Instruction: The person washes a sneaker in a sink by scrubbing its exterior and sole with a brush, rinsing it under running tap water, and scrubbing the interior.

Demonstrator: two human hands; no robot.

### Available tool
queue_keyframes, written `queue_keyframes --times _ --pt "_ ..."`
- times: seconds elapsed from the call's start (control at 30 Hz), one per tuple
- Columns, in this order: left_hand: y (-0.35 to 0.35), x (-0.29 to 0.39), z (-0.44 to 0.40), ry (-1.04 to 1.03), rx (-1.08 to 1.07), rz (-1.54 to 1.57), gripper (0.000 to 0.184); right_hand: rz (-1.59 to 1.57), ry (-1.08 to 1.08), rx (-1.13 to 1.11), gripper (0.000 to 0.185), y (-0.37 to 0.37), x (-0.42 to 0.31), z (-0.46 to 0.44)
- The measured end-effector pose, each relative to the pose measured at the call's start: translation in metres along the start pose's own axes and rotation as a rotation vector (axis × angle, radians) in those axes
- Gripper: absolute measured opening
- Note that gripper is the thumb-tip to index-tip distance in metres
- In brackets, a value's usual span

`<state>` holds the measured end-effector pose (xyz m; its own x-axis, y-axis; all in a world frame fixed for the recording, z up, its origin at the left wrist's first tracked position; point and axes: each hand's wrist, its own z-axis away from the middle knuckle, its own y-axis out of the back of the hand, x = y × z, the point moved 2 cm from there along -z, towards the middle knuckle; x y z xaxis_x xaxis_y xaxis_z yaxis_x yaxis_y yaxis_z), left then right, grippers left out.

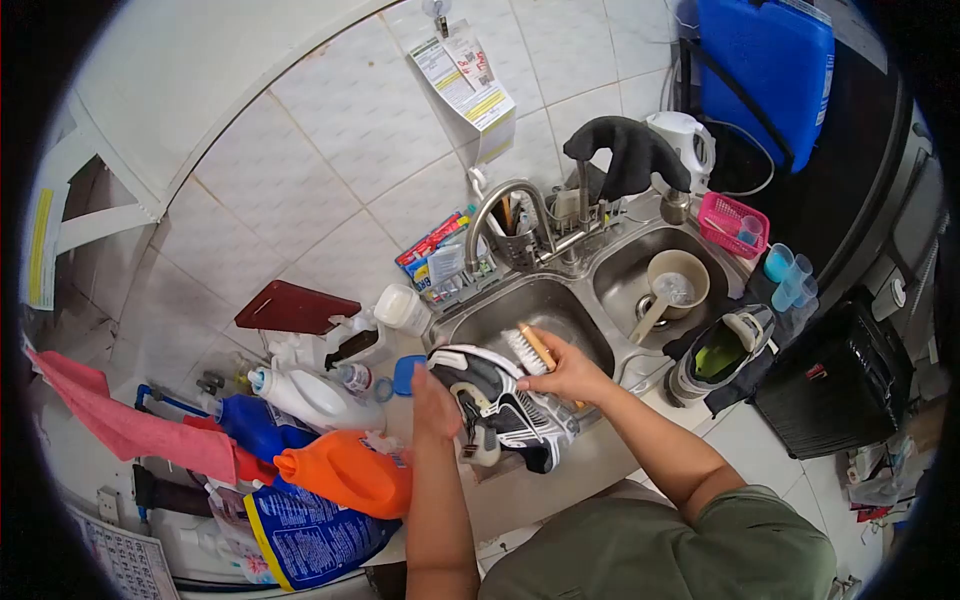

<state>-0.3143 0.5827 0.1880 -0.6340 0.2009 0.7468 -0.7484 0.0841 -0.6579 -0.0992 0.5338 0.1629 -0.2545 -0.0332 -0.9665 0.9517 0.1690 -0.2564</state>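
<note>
A black, white and grey sneaker [500,405] is tilted over the front edge of the left sink basin [545,300]. My left hand [437,402] is against the sneaker's left side and grips it; that hand is slightly blurred and some fingers are hidden. In my right hand [568,372] is a scrub brush [530,350] with a wooden back and white bristles, held just above the sneaker. The other sneaker [718,355] stands on the counter right of the sink, its green insole showing.
A beige dipper [675,285] lies in the right basin, beneath the faucet [510,190] side. Detergent bottles, including an orange jug [350,470] and a white bottle [315,400], crowd the left. A pink basket [735,222] and blue cups [790,280] sit right.
</note>
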Motion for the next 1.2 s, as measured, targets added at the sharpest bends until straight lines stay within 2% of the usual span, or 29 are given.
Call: queue_keyframes --times 0.03,0.1,0.13,0.23,0.27,0.37,0.47,0.6,0.67,0.77,0.83,0.97,1.03,1.1,1.2 --pt "0.013 0.001 -0.014 0.027 0.109 -0.069 0.037 0.095 0.122 -0.004 0.093 -0.003 0.011 -0.005" --pt "-0.005 0.010 -0.022 -0.016 0.192 -0.126 0.030 0.282 0.370 -0.012 0.096 -0.017 0.005 -0.009" --pt "-0.011 0.013 -0.023 -0.040 0.232 -0.155 0.028 0.516 0.356 0.069 0.097 -0.021 -0.007 0.003" --pt "-0.007 0.017 -0.027 -0.241 0.281 -0.426 0.025 0.564 0.363 0.202 0.092 -0.016 0.009 0.019" --pt "0.008 0.013 -0.037 -0.254 0.317 -0.421 0.021 0.532 0.396 0.241 0.079 -0.008 0.029 0.024" --pt "-0.005 0.020 -0.034 -0.211 0.397 -0.272 0.019 0.604 0.361 0.388 0.066 0.001 0.034 0.044" --pt "-0.009 0.022 -0.029 -0.115 0.417 -0.179 0.017 0.693 0.475 0.438 0.058 0.001 0.017 0.050" --pt "0.000 0.016 -0.027 -0.214 0.472 -0.234 0.017 1.021 0.610 0.418 0.056 -0.017 0.022 0.051" --pt "0.000 0.013 -0.027 -0.181 0.480 -0.235 0.016 0.983 0.644 0.439 0.053 -0.031 0.017 0.033" --pt "-0.013 0.010 -0.024 -0.242 0.367 -0.280 0.015 1.013 0.657 0.430 0.051 -0.046 -0.022 -0.002" --pt "-0.009 0.013 -0.023 -0.198 0.415 -0.266 0.014 1.068 0.655 0.395 0.052 -0.052 -0.026 -0.015" --pt "-0.002 0.011 -0.034 -0.156 0.385 -0.157 0.012 0.939 0.756 0.401 0.046 -0.021 0.035 0.029" --pt "0.002 0.002 -0.037 -0.160 0.353 -0.198 0.012 0.993 0.751 0.430 0.046 -0.039 -0.003 0.020" --pt "-0.021 0.003 -0.026 -0.167 0.348 -0.253 0.011 1.088 0.793 0.461 0.048 -0.050 -0.046 -0.008" --pt "-0.034 0.010 -0.023 -0.230 0.412 -0.290 0.009 1.074 0.888 0.409 0.050 -0.031 -0.012 0.014"
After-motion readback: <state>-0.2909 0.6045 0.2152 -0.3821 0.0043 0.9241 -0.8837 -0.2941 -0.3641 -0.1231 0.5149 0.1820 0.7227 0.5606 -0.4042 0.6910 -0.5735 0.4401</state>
